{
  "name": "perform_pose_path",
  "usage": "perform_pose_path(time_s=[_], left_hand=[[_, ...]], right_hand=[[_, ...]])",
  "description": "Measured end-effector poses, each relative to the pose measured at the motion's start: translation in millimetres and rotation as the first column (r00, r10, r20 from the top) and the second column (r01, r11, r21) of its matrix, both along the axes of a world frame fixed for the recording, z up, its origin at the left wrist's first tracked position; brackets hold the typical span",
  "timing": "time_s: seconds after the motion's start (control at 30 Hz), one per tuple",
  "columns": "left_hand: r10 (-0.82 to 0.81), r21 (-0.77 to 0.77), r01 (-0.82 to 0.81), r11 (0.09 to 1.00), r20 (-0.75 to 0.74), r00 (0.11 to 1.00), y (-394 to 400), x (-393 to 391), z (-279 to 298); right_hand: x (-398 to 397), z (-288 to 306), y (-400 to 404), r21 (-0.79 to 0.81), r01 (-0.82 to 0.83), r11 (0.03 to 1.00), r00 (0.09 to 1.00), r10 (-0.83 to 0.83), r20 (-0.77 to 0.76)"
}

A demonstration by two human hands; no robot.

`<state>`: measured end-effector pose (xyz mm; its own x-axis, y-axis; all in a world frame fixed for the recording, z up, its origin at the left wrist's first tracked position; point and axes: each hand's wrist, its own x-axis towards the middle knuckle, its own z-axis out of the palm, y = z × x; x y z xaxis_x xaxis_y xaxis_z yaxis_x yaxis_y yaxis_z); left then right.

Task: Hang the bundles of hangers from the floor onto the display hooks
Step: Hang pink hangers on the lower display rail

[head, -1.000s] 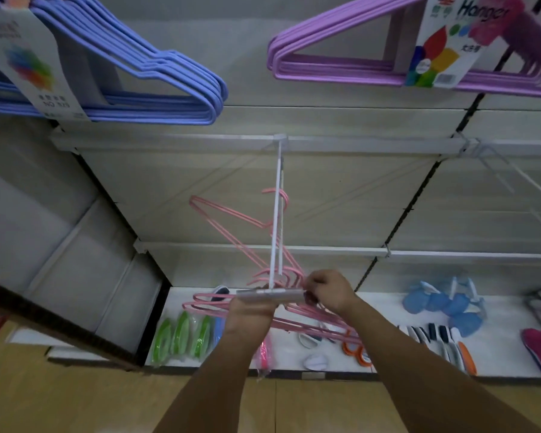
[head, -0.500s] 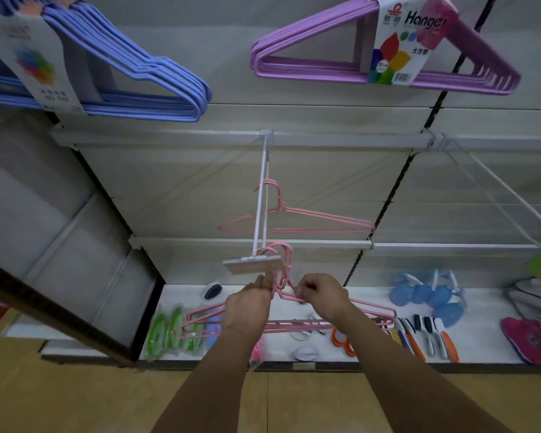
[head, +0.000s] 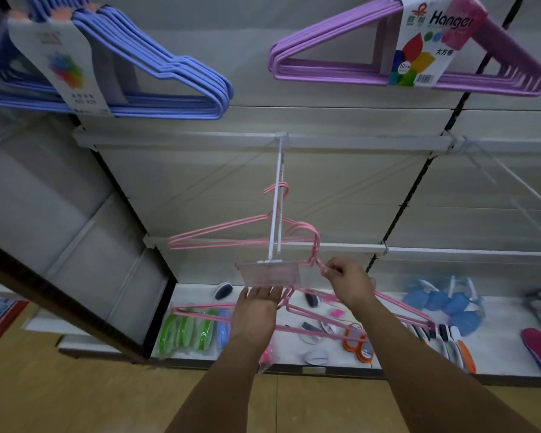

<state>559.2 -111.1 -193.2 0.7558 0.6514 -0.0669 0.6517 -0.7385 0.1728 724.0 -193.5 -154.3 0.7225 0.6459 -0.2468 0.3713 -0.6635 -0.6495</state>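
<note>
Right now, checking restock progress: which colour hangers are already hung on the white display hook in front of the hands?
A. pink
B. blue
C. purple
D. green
A: a few pink hangers already hang by their hooks on the white display hook.

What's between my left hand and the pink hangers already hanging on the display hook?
In the head view, the hook's clear price tag holder sits just above the left hand, in front of the hung pink hangers on the white display hook.
</note>
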Motion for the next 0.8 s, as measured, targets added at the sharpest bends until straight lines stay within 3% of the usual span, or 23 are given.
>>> perform_pose_path(time_s=[0.23,0.37,0.47,0.57,0.67,0.8], left_hand=[[-0.014,-0.084,0.027,0.996,0.149,0.989,12.1,18.7,5.1],[0.085,-0.232,-0.03,0.972,0.231,0.969,18.5,17.4,-9.4],[0.291,-0.418,-0.169,0.892,0.248,0.924,22.2,17.3,-9.6],[0.516,-0.647,-0.259,0.717,0.243,0.821,27.5,18.4,2.3],[0.586,-0.725,-0.255,0.64,0.246,0.772,28.7,15.6,11.8],[0.583,-0.715,-0.276,0.642,0.222,0.782,31.7,12.3,7.6]], right_hand=[[7.9,4.7,35.6,0.173,0.025,0.985,0.996,-0.01,-0.084],[9.2,-2.2,48.5,0.112,-0.033,0.993,0.997,0.04,-0.067],[8.9,-7.0,57.4,0.083,-0.032,0.996,0.998,0.037,-0.06],[9.4,-5.7,69.3,0.066,-0.038,0.997,0.998,0.041,-0.038],[13.4,-1.4,83.6,0.031,-0.051,0.998,0.999,0.051,0.008],[18.7,2.0,91.4,-0.042,-0.063,0.997,0.996,0.066,0.053]])
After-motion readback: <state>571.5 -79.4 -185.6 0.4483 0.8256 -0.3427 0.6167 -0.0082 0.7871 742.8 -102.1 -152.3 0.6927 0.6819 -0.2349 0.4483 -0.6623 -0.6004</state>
